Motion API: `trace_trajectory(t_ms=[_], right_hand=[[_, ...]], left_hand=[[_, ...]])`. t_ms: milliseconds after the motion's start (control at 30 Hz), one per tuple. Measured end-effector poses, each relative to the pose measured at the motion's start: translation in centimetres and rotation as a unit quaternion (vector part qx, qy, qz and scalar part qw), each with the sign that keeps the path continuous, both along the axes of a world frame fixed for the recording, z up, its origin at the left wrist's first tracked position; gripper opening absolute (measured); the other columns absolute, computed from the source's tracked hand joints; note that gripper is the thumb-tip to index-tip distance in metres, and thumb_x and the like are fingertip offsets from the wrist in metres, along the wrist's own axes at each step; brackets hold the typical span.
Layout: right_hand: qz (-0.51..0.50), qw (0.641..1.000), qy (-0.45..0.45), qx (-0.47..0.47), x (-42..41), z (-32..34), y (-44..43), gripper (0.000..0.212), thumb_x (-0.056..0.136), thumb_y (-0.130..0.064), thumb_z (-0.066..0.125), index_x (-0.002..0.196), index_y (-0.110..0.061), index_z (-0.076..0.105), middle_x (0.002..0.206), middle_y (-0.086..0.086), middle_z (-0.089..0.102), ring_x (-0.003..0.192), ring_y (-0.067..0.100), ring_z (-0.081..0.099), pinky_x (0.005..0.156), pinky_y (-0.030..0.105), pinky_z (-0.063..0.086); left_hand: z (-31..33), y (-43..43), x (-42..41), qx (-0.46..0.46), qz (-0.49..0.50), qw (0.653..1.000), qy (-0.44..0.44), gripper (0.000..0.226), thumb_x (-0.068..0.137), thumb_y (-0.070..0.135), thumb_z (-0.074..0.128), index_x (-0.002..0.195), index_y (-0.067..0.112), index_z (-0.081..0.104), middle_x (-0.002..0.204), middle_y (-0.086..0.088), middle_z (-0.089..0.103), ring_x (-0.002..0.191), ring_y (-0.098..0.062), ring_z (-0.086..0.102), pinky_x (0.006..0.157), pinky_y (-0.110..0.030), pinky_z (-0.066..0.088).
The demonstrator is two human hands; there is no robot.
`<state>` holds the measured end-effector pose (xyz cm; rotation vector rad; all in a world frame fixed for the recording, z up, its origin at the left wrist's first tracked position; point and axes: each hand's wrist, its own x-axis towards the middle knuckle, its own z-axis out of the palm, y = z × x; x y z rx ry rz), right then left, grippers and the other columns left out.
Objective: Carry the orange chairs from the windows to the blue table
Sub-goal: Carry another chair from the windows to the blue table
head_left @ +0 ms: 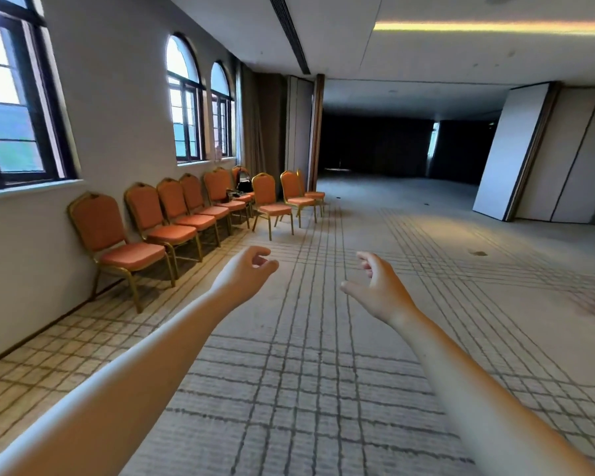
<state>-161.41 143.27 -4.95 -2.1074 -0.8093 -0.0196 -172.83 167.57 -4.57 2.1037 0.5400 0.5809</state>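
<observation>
A row of several orange chairs with gold frames stands along the left wall under the windows. The nearest chair is at the left, and two more chairs stand slightly out from the wall farther on. My left hand and my right hand are stretched out in front of me over the carpet, fingers loosely curled, holding nothing. Both hands are well short of the chairs. No blue table is in view.
A black bag lies on one far chair. Folded white partition panels lean at the right. Patterned carpet stretches ahead into a dark room beyond a brown partition post.
</observation>
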Motion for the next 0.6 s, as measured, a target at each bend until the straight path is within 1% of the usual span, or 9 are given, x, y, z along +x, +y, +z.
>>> trace_trajectory(t_ms=[100, 233, 333, 433, 533, 600], right_hand=[[-0.003, 1.0, 0.008, 0.0, 7.1, -0.4, 3.4, 0.075, 0.084, -0.04, 0.07, 0.148, -0.026, 0.035, 0.15, 0.003, 0.037, 0.137, 0.021, 0.038, 0.098, 0.032, 0.036], [-0.02, 1.0, 0.009, 0.007, 17.9, -1.2, 8.4, 0.074, 0.084, -0.039, 0.071, 0.147, -0.027, 0.035, 0.151, 0.002, 0.037, 0.137, 0.019, 0.038, 0.097, 0.032, 0.036], [-0.015, 1.0, 0.008, 0.014, 26.3, -1.5, 11.9, 0.074, 0.084, -0.036, 0.07, 0.148, -0.026, 0.035, 0.15, 0.002, 0.037, 0.136, 0.019, 0.038, 0.097, 0.031, 0.035], [-0.017, 1.0, 0.014, 0.005, 35.6, -0.4, 15.0, 0.073, 0.084, -0.037, 0.071, 0.147, -0.027, 0.035, 0.149, 0.001, 0.037, 0.135, 0.019, 0.039, 0.097, 0.031, 0.036], [-0.03, 1.0, -0.003, 0.001, 44.8, 1.3, 18.4, 0.076, 0.083, -0.037, 0.071, 0.148, -0.027, 0.034, 0.148, 0.002, 0.038, 0.134, 0.018, 0.04, 0.096, 0.031, 0.037], [-0.03, 1.0, -0.004, 0.003, 49.7, 1.8, 21.0, 0.076, 0.083, -0.035, 0.072, 0.148, -0.026, 0.034, 0.148, 0.002, 0.038, 0.135, 0.019, 0.04, 0.1, 0.034, 0.039]], left_hand=[[-0.6, 3.0, 7.2, -0.007, -0.022, 1.0, 0.009, 0.037, 0.084, 0.052, 0.062, 0.118, 0.038, 0.055, 0.098, 0.017, 0.058, 0.086, 0.0, 0.058, 0.063, -0.021, 0.043], [-1.8, 8.0, 17.9, -0.001, -0.027, 0.999, 0.018, 0.037, 0.085, 0.052, 0.061, 0.119, 0.038, 0.055, 0.097, 0.018, 0.058, 0.085, 0.0, 0.057, 0.062, -0.019, 0.041], [-2.3, 11.5, 26.6, -0.001, -0.035, 0.999, 0.02, 0.038, 0.086, 0.05, 0.061, 0.121, 0.036, 0.055, 0.101, 0.017, 0.058, 0.087, -0.001, 0.058, 0.063, -0.02, 0.043], [-1.4, 14.7, 36.0, 0.002, -0.037, 0.999, 0.023, 0.041, 0.086, 0.049, 0.061, 0.124, 0.033, 0.055, 0.103, 0.016, 0.058, 0.09, -0.001, 0.058, 0.067, -0.022, 0.045], [-0.7, 17.9, 45.0, 0.005, -0.038, 0.999, 0.018, 0.042, 0.086, 0.049, 0.061, 0.124, 0.034, 0.054, 0.104, 0.017, 0.06, 0.094, -0.001, 0.058, 0.077, -0.026, 0.048], [-1.0, 20.2, 49.5, 0.005, -0.038, 0.999, 0.016, 0.042, 0.086, 0.048, 0.061, 0.124, 0.034, 0.054, 0.105, 0.017, 0.061, 0.095, -0.001, 0.058, 0.079, -0.027, 0.048]])
